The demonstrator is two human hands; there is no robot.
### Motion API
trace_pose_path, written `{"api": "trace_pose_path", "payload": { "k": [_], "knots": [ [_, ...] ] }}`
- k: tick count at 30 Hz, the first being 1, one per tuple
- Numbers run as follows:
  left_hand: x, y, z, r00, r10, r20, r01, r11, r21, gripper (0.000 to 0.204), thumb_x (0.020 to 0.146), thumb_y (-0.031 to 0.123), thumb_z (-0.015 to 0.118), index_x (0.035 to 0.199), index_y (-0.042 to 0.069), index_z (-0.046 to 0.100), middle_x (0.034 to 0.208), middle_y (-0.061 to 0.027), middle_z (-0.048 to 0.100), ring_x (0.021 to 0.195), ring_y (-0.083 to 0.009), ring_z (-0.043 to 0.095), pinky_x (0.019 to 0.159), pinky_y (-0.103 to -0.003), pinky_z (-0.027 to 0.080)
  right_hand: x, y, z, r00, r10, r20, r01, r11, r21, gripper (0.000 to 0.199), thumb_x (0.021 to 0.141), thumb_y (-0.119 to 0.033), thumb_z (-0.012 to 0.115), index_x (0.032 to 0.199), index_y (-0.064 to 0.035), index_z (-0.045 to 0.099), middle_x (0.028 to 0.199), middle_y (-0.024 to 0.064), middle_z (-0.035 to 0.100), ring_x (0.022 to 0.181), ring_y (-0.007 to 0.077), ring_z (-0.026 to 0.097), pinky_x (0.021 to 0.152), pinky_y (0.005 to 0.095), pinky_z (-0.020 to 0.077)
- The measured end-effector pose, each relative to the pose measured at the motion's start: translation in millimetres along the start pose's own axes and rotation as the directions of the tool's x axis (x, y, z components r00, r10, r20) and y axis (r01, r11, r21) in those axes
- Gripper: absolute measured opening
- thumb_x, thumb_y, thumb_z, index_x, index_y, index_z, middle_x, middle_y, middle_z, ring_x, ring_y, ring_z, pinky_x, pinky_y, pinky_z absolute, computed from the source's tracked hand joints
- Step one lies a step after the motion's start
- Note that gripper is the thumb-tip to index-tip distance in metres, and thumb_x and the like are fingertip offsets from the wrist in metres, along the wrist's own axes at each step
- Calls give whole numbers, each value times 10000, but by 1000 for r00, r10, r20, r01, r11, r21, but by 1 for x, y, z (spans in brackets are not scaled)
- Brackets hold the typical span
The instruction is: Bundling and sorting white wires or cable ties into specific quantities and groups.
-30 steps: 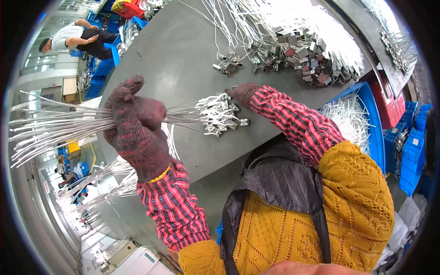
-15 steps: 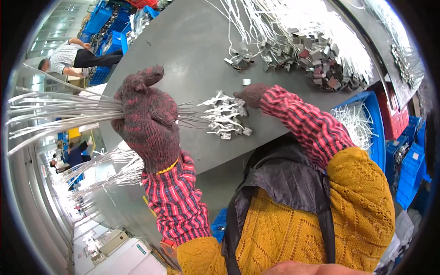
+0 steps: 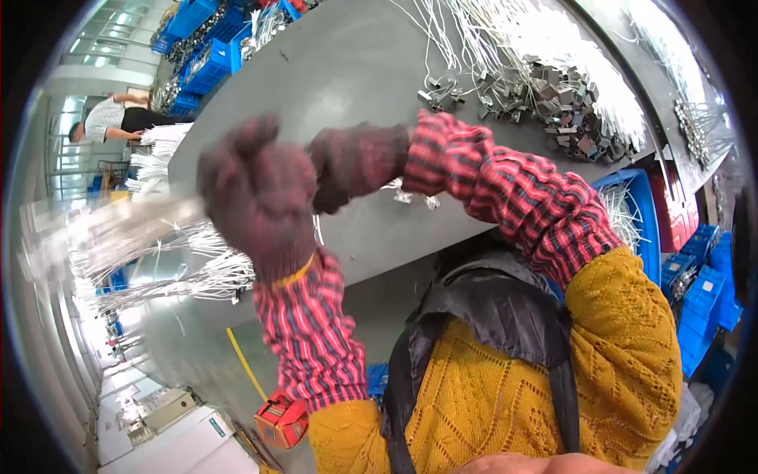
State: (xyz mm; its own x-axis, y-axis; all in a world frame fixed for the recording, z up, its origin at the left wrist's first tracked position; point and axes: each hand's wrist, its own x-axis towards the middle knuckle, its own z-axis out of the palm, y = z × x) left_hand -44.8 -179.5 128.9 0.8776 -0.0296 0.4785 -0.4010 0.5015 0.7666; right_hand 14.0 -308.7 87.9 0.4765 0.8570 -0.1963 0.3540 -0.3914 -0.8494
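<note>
Two gloved hands, raised close together above a grey surface (image 3: 332, 87). Left hand (image 3: 257, 197): dark knitted glove, grip shut tight round a bundle of white cords (image 3: 118, 225), which runs out leftward from the fist and is blurred along its length. Right hand (image 3: 355, 162): same kind of glove, just right of the left hand and nearly touching it; whether its grip is shut on the cords or slack cannot be told. Small metal ends (image 3: 414, 196) of the bundle show just below the right wrist, over the surface. Both forearms in red plaid sleeves; mustard knitted sweater and dark apron strap at the near edge. More loose white cords (image 3: 189, 272) hang off the near left edge of the surface, below the held bundle. Far right on the surface: a heap of grey metal clips (image 3: 553, 103) with white cords (image 3: 537, 31) fanned behind it. Right of the surface, well apart from the hands: a blue crate (image 3: 643, 213) holding further white cords. Near floor, left of the sweater: a small red box (image 3: 280, 419). Far left: another person (image 3: 114, 122) bent over beside blue crates.
</note>
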Motion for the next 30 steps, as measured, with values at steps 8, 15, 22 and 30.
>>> {"api": "trace_pose_path", "payload": {
  "k": [8,15,22,30],
  "knots": [
    [-235,40,-99,701,118,-703,396,756,522,324,1021,267,478,1167,-4,579,826,-50,588,742,-173,602,714,-313,517,82,-26,160,989,124,-78,-128,991,-46,244,869,-297,556,859,-87,680,734,111,647,702,290,648,622,448,508],
    [-338,37,-114,400,-885,-240,836,245,490,206,994,198,517,1130,108,644,943,-28,632,893,-198,629,784,-354,523,76,35,269,852,500,-158,-522,837,-163,337,808,-360,619,756,-40,708,722,111,687,640,260,656,678,404,544],
    [-272,32,-144,448,-819,-359,359,-203,911,159,945,193,537,985,65,623,746,-52,595,677,-170,641,597,-329,519,58,39,264,933,358,-38,-358,911,-205,593,869,-556,492,832,-13,727,777,215,676,791,374,671,772,482,550],
    [-334,-35,-141,335,-928,-165,799,186,572,163,941,239,556,958,95,629,647,-34,561,460,-149,533,407,-315,431,27,93,279,956,-291,-26,222,781,-583,467,978,-438,426,883,-80,711,759,153,667,762,351,621,749,467,513]
  ]
}}
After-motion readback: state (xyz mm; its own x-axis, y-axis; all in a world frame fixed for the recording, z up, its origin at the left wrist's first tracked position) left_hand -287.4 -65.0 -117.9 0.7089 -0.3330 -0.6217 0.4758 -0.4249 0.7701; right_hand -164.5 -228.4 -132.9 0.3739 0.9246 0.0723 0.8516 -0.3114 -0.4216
